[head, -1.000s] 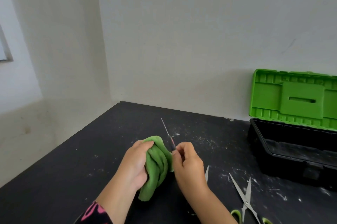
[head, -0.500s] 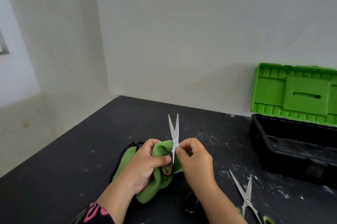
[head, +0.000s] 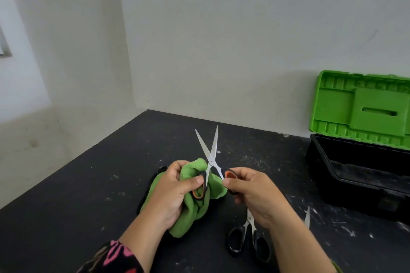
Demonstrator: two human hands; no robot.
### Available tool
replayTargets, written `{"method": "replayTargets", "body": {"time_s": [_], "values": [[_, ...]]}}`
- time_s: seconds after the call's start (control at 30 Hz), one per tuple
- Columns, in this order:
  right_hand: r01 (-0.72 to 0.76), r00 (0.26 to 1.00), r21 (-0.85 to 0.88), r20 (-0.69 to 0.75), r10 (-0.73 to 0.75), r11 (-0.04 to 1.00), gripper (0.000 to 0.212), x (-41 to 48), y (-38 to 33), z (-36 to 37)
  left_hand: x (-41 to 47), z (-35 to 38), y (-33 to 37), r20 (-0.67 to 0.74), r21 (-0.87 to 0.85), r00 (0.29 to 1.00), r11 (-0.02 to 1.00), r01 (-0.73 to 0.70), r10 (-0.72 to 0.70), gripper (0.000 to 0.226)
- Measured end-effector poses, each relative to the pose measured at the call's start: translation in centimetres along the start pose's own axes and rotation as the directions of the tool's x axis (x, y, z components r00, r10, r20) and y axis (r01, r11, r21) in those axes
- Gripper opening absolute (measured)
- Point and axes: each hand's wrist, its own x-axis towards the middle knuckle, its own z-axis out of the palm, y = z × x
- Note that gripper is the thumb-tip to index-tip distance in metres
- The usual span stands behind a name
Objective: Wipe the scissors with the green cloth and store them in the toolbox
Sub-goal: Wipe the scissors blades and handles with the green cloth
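One open toolbox (head: 355,175) sits well right of both hands. Left hand (head: 170,192) is curled round the one green cloth (head: 195,206) plus a scissors (head: 210,153) loop. Right hand (head: 255,195) pinches the other loop, blades spread. Second pair of black scissors (head: 246,239) is just below the right fingers.

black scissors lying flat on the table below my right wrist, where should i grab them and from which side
Best to grip the black scissors by the two handle loops, coming down from the near side. They lie flat on the table, loops toward you and uncovered, while the blades point away, hidden below the right hand.
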Motion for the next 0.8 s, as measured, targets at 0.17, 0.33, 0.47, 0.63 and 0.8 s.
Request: {"method": "replayTargets", "body": {"time_s": [0.17, 0.33, 0.47, 0.63, 0.8], "values": [[-0.038, 0.997, 0.241, -0.054, 0.053, 0.970, 0.002, -0.1, -0.2, 0.3, 0.0, 0.0, -0.1, -0.017, 0.031, 0.999, 0.998, -0.049, 0.049, 0.027], [0.091, 0.968, 0.672, -0.233, 0.092, 0.735, 0.006, 0.2, 0.4, 2.1, -0.2, 0.2, -0.3, 0.019, 0.084, 0.997, 0.994, -0.072, 0.070, 0.027], [0.015, 0.990, 0.698, -0.112, 0.089, 0.716, 0.017, 0.2, 0.9, 3.4, -0.4, 0.7, -0.6, 0.036, 0.128, 0.996, 0.988, -0.088, 0.084, 0.026], [0.011, 0.991, 0.734, -0.098, 0.089, 0.680, 0.019, 0.1, 0.6, 3.2, -0.4, 0.5, -0.6, 0.035, 0.084, 0.998, 0.995, -0.060, 0.057, 0.028], [0.053, 0.974, 0.774, -0.180, 0.140, 0.632, 0.013, 0.3, 0.5, 2.6, 0.3, 0.9, 0.0, -0.284, -0.077, 0.953, 0.988, -0.133, 0.106, 0.016]]}}
